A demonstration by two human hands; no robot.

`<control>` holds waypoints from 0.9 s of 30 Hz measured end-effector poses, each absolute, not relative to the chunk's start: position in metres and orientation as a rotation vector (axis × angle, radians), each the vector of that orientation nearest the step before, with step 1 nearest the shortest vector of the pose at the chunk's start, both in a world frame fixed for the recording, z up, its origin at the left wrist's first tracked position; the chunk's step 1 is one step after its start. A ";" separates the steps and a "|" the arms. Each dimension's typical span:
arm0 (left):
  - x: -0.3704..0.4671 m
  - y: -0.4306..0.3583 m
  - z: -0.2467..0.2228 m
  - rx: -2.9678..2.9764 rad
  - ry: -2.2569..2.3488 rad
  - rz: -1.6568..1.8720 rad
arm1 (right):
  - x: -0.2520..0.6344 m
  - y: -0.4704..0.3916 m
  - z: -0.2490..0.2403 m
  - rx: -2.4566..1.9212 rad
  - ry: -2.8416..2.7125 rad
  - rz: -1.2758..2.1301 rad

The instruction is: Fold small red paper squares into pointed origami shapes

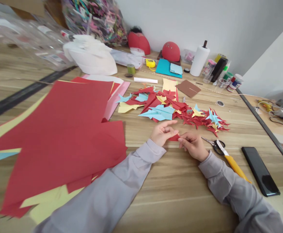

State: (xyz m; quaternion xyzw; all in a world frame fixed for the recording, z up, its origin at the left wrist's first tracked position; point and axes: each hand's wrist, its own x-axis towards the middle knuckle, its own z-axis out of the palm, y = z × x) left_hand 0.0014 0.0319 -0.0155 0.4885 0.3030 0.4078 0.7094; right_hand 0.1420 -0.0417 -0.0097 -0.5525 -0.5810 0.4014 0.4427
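A small piece of red paper (174,138) is held between my two hands above the wooden table. My left hand (164,133) pinches its left end between thumb and fingers, with one finger stretched out. At its right end, my right hand (192,144) grips the paper with thumb and forefinger. Just beyond the hands lies a pile of folded red, blue and yellow paper shapes, with a large blue folded plane (158,112) nearest my left hand. A big stack of red paper sheets (66,129) covers the table on the left.
Scissors (216,145), a yellow-handled cutter (235,166) and a black phone (260,171) lie right of my right hand. Farther back are a white roll (199,61), a yellow tape measure (150,63), bottles, a brown sheet (188,88) and red domed objects.
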 end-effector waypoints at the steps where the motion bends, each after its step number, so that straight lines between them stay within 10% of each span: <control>1: 0.001 0.031 -0.014 1.091 0.682 0.915 | 0.142 -0.042 -0.010 -1.374 -1.437 1.000; 27: 0.001 0.030 -0.012 1.048 0.718 0.828 | 0.142 -0.040 -0.010 -1.306 -1.426 1.108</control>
